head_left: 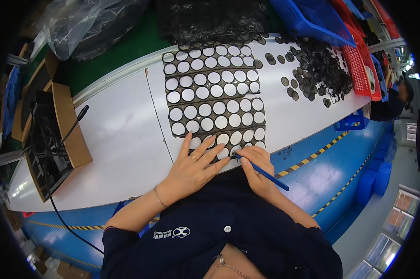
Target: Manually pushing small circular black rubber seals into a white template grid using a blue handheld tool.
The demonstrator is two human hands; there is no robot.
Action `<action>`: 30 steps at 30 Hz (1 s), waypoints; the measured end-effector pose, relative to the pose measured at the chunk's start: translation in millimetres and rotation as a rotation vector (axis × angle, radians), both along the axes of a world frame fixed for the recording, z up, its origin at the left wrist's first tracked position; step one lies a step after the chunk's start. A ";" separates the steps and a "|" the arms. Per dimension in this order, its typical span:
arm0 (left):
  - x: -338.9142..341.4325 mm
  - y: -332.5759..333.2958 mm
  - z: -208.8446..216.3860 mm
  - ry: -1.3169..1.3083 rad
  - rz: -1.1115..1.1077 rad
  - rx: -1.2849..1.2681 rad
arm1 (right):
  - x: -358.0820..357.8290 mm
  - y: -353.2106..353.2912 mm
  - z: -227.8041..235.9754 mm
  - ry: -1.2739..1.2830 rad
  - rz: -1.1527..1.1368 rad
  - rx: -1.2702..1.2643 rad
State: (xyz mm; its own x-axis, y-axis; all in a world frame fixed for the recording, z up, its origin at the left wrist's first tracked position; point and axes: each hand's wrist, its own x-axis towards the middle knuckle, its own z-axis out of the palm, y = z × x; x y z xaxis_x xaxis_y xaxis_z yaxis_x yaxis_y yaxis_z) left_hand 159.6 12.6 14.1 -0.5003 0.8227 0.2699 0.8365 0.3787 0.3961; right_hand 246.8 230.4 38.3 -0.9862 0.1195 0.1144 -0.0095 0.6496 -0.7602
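A dark sheet with rows of round cutouts lies on the white table in front of me, and white shows through the holes. My left hand is spread flat over its near edge, fingers apart, holding nothing. A slim blue stick-like tool is gripped in my right hand. Its tip end meets the sheet at a hole in the nearest row, just right of my left fingertips. The exact shape of the tip is too small to make out. Loose dark discs are scattered and heaped at the far right.
A pile of similar black sheets sits beyond the table's back edge. An open cardboard box with black cables stands at the left. Red and blue baskets line the back right. Another person is at the far right.
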 end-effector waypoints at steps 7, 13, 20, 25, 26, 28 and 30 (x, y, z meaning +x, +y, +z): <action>0.4 -0.1 -1.7 0.005 -0.005 0.003 | 4.4 -2.7 -3.2 -0.030 -0.022 -0.064; -2.0 0.6 -1.5 -0.007 -0.011 0.000 | -9.8 12.9 6.7 -0.036 -0.157 -0.237; -1.6 1.6 3.5 -0.017 -0.013 -0.012 | -54.6 105.1 -10.2 0.176 -0.442 0.004; -2.1 1.6 5.0 -0.023 -0.014 -0.013 | -65.1 127.6 -31.2 0.365 -0.176 0.711; -1.9 1.5 5.1 -0.021 -0.010 -0.015 | -67.9 127.2 -32.9 0.364 -0.173 0.694; -2.5 1.9 6.6 -0.021 -0.007 -0.015 | -71.7 128.3 -34.7 0.360 -0.171 0.663; -3.3 2.1 7.6 -0.022 -0.007 -0.014 | -73.1 134.1 -37.3 0.366 -0.198 0.590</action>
